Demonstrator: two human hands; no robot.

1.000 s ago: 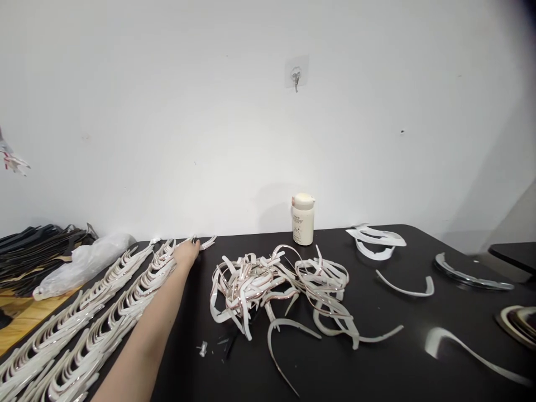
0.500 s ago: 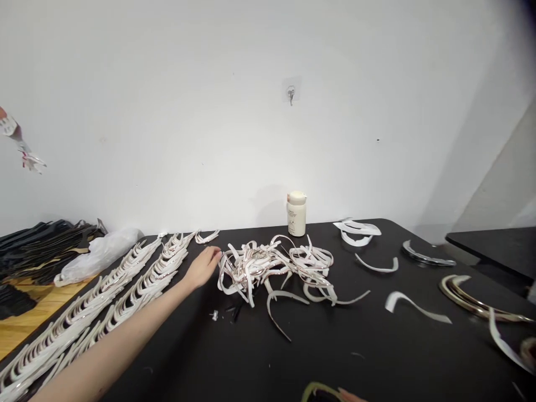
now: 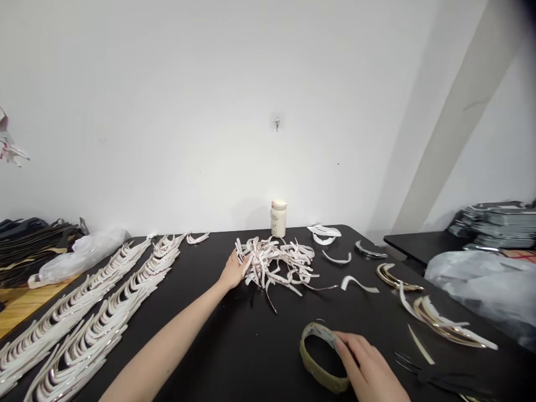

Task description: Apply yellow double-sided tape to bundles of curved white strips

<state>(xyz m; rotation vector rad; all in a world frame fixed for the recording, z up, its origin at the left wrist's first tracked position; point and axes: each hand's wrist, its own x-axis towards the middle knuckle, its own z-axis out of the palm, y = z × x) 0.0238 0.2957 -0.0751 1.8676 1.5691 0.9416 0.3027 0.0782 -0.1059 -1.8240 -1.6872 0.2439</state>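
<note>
A tangled heap of curved white strips (image 3: pixel 272 259) lies mid-table. My left hand (image 3: pixel 235 270) reaches to the heap's left side, its fingers closed on some strips and partly hidden among them. At the lower right, my right hand (image 3: pixel 364 363) grips the right rim of an olive-green ring (image 3: pixel 314 371), thumb and fingers pinching its edge. The ring is tilted over the black table.
Two long rows of overlapping white strips (image 3: pixel 125 312) run down the left. A cream jar (image 3: pixel 278 218) stands behind the heap. Loose curved pieces (image 3: pixel 360 285), gold-toned ones (image 3: pixel 444 326) and black items (image 3: pixel 444 377) lie at right. A plastic bag (image 3: pixel 481 282) sits beyond.
The view has turned right. My left hand has moved into the heap's left side, and the strips there are bunched. My right hand and the green ring have come further into view.
</note>
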